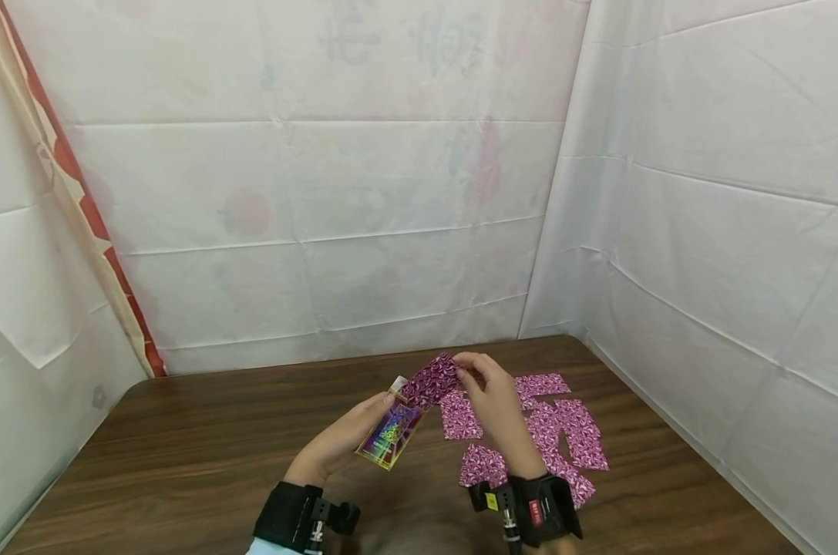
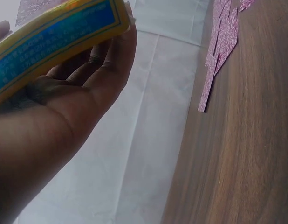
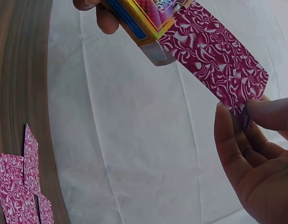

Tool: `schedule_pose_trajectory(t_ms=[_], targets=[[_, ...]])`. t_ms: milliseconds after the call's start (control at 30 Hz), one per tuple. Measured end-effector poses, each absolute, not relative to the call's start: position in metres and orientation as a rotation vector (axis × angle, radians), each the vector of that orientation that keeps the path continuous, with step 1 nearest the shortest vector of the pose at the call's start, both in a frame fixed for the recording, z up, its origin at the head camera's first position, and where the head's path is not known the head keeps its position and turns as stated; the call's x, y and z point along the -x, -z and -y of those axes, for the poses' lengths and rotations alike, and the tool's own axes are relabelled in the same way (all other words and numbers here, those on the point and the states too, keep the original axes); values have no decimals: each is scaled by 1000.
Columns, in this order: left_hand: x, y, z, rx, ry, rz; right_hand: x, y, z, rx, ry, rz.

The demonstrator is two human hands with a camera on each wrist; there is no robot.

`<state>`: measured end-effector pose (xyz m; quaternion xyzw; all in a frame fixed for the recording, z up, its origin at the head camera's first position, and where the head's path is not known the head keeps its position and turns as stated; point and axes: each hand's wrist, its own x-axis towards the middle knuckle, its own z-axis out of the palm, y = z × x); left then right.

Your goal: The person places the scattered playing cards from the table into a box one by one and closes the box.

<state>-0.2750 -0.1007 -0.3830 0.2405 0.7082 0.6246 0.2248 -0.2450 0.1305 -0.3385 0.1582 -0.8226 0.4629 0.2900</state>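
My left hand (image 1: 342,441) grips a shiny purple-and-gold card box (image 1: 391,433), tilted above the table. Its edge panel is yellow and blue with small print, seen close up in the left wrist view. A white end flap (image 3: 157,52) stands out at the box's mouth. From that mouth extends a magenta-and-white patterned card (image 3: 218,60), its near end at the box opening. The far corner of this card is pinched between the thumb and fingers of my right hand (image 1: 498,405), which is raised over other cards.
Several cards with the same magenta pattern (image 1: 583,435) lie spread, some overlapping, on the brown wooden table (image 1: 183,462) below and right of my right hand. White cloth (image 1: 391,231) hangs behind the table and along both sides.
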Motion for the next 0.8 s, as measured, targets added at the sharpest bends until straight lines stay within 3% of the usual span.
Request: schedule_pose_trajectory(t_ms=[800], targets=[[272,382,99,-683,-1689,-1987,244,347,-115,-521,-1047,2450]])
